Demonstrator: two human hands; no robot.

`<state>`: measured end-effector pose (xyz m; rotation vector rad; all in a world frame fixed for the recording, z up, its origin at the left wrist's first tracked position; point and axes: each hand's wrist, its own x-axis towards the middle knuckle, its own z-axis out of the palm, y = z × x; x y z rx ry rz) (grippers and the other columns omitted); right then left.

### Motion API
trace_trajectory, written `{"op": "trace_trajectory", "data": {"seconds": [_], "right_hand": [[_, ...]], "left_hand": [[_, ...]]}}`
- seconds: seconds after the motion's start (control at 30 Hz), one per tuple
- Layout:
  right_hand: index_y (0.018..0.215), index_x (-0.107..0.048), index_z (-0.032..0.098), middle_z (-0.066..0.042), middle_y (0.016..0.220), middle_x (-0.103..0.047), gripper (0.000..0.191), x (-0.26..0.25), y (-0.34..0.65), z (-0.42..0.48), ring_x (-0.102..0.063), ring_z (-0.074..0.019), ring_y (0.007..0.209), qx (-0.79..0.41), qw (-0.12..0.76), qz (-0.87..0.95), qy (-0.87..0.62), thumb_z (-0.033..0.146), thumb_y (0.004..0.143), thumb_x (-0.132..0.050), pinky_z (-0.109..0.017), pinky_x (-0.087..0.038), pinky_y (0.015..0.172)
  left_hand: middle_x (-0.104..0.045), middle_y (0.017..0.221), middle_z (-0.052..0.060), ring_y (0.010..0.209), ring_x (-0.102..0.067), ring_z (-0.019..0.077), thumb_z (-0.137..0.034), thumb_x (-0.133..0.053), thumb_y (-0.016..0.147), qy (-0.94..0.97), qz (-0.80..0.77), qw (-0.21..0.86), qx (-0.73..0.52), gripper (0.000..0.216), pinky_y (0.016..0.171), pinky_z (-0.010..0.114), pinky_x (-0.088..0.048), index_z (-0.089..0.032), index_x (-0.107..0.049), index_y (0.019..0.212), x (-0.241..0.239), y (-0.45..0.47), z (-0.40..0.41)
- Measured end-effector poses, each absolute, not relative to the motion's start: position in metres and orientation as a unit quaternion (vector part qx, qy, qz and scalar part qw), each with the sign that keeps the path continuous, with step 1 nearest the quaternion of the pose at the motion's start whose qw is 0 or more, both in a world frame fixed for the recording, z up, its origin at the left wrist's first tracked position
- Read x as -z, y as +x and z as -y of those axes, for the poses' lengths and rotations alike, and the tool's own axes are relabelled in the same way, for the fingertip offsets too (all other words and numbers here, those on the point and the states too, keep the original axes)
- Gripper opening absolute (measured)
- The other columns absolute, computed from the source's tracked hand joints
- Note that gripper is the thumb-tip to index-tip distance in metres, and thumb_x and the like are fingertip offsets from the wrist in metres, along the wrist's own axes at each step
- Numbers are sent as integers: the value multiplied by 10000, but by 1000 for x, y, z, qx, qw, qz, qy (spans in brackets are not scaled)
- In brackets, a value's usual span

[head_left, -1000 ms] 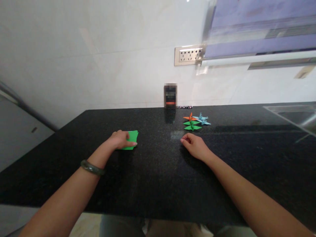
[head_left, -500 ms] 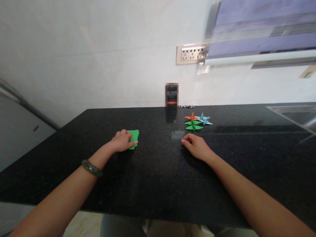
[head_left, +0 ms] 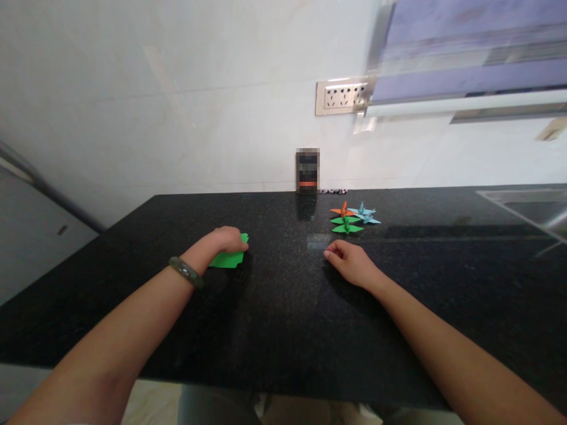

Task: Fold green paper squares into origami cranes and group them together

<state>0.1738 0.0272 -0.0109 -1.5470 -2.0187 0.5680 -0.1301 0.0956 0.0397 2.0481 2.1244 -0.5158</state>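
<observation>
While cranes neighbour the closed right grip, paper underlies an unclear left grip.

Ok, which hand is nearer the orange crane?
Right. The right hand is on the near side of the orange crane; the left hand is farther off to its left, at the green paper.

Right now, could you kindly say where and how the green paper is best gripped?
Probably the near right corner of the green paper, from the right: it looks flat on the black counter, that corner is bare, and the left grip covers much of the rest.
</observation>
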Motion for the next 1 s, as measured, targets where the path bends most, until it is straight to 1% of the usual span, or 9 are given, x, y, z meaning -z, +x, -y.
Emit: {"op": "trace_trajectory", "data": {"seconds": [0.13,0.27,0.37,0.5,0.6,0.7,0.8,0.9,1.0], "right_hand": [[767,-589,177,-9,636,-592,204,10,173,-27,-522,-132,579,-211,266,749,-569,343,801,-476,-228,-354,552],[762,-587,179,-8,634,-590,201,10,173,-26,-519,-131,577,-211,262,750,-570,344,800,-478,-227,-350,548],[764,-590,180,-12,649,-597,202,11,173,-26,-522,-132,588,-208,262,753,-567,344,801,-479,-226,-348,552],[767,-590,181,-9,642,-593,204,12,173,-27,-515,-129,577,-206,257,754,-569,345,803,-473,-224,-341,544],[767,-588,180,-6,634,-589,206,12,172,-27,-513,-128,572,-206,255,756,-567,346,805,-472,-222,-341,543],[770,-588,179,-7,636,-593,203,12,172,-27,-520,-129,575,-206,255,756,-567,344,805,-474,-222,-346,545],[775,-593,180,-10,646,-601,203,12,172,-27,-527,-130,580,-204,254,757,-566,343,807,-475,-222,-348,546],[777,-595,182,-10,644,-602,201,12,172,-27,-526,-130,575,-204,252,758,-567,344,805,-479,-221,-349,543],[775,-596,181,-14,654,-608,198,12,173,-27,-529,-130,582,-206,253,757,-566,341,803,-483,-223,-351,547]], "left_hand": [[-668,784,210,821,-606,312,-356,-583,656,698,-693,81,162,347,692,332,-437,-30,-673,734,-45,-132,-92],[-644,636,128,731,-611,278,-294,-576,631,704,-687,101,150,218,650,312,-430,-92,-649,591,-53,-138,-89],[-623,589,95,723,-609,275,-250,-564,606,705,-688,114,131,156,657,310,-426,-135,-617,515,-56,-142,-88],[-595,549,85,724,-597,277,-188,-541,573,703,-692,127,99,135,677,322,-414,-141,-586,455,-53,-145,-84],[-575,521,58,679,-583,245,-171,-553,549,697,-698,150,74,103,638,300,-404,-139,-590,458,-50,-149,-82],[-579,531,41,626,-566,210,-186,-571,551,679,-713,170,42,78,567,272,-386,-135,-626,529,-47,-155,-80],[-595,549,38,593,-558,194,-229,-592,558,658,-731,183,6,110,515,260,-374,-137,-643,590,-44,-161,-80],[-587,528,30,567,-554,186,-280,-615,556,639,-742,200,-27,136,491,255,-379,-148,-629,586,-40,-165,-80],[-561,494,22,522,-533,174,-272,-636,532,607,-751,248,-77,128,477,259,-380,-151,-597,544,-38,-167,-78]]}}
